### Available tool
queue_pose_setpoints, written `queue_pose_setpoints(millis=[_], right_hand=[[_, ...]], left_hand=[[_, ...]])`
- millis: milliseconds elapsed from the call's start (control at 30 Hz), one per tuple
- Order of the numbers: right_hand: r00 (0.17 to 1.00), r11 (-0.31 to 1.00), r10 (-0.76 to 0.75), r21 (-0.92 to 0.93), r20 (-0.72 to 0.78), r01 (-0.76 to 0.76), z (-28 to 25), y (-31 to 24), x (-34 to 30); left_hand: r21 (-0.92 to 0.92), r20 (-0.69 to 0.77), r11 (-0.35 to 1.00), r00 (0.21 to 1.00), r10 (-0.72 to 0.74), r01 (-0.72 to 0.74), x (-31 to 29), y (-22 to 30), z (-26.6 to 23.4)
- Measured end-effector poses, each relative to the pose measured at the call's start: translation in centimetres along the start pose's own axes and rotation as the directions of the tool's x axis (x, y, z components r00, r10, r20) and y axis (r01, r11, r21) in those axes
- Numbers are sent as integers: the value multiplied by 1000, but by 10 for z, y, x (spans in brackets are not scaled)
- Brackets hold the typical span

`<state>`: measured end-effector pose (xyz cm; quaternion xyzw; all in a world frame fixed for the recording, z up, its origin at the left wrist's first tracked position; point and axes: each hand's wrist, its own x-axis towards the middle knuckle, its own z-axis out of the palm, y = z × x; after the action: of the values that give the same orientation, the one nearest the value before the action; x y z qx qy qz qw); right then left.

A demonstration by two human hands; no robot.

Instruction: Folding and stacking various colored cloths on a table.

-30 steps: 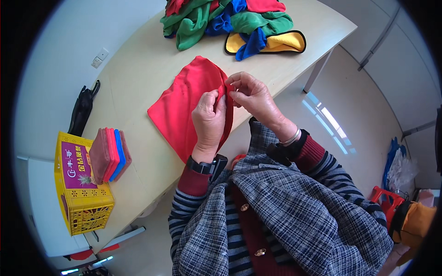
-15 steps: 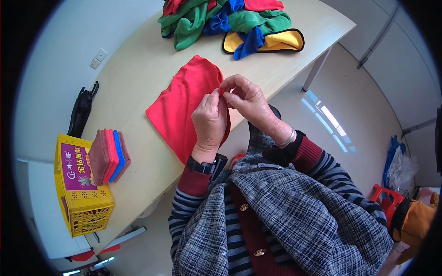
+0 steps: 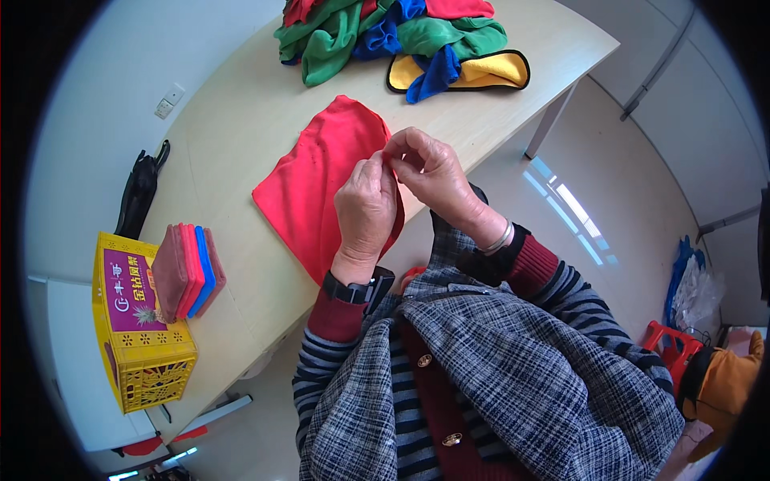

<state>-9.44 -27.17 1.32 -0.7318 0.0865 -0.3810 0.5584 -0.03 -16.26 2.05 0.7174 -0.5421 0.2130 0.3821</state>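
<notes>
Tabletop (image 3: 241,128): pale wood, runs from far right to near left. Red cloth (image 3: 321,184) lies spread on it at the near edge, right in front of the person, its near right corner lifted off the surface.

Change since a second ago: both hands have crept a little farther along the cloth's right edge, fingers pinched tighter together; the cloth itself has barely shifted on the tabletop. Judgement: the edge is being gathered or lined up for a fold, the fold itself not yet made.

Left hand (image 3: 366,210): closed, thumb and fingers pinching the red cloth's right edge, back of the hand toward the camera. Right hand (image 3: 433,172): closed too, fingertips pinching the same edge just beside the left, the two touching.

Around: pile of loose cloths (image 3: 385,32) at the far end, green, blue, red, with a yellow black-trimmed one (image 3: 493,72) at its near right side; well apart from the red cloth. Yellow crate (image 3: 136,337) at near left, on a separate lower surface. Stack of folded cloths (image 3: 188,268), pinkish-red with one blue, stands on edge just beside the crate. Black object (image 3: 138,192) against the left wall, cannot tell what it is. Wall socket (image 3: 168,101) above it.

Nothing between the hands and the folded stack; bare tabletop there.
</notes>
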Motion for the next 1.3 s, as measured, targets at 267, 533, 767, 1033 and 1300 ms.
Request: queue_pose_setpoints(millis=[267,533,767,1033,1300], right_hand=[[948,920,309,230,76,-318,-8,-8,5],[868,786,459,369,190,-496,-20,6,15],[902,804,375,410,212,-430,-34,-2,35],[827,788,523,253,203,-561,-48,5,-1],[946,957,287,-1,154,-290,-37,16,-39]], left_hand=[[84,182,993,981,68,-85,-8,4,-5],[171,161,983,986,34,-62,-33,9,-23],[542,165,813,921,-353,214,-120,-5,-87],[401,-55,675,752,-657,619,-179,-38,-130],[-271,-69,531,534,-843,803,-185,-57,-131]])
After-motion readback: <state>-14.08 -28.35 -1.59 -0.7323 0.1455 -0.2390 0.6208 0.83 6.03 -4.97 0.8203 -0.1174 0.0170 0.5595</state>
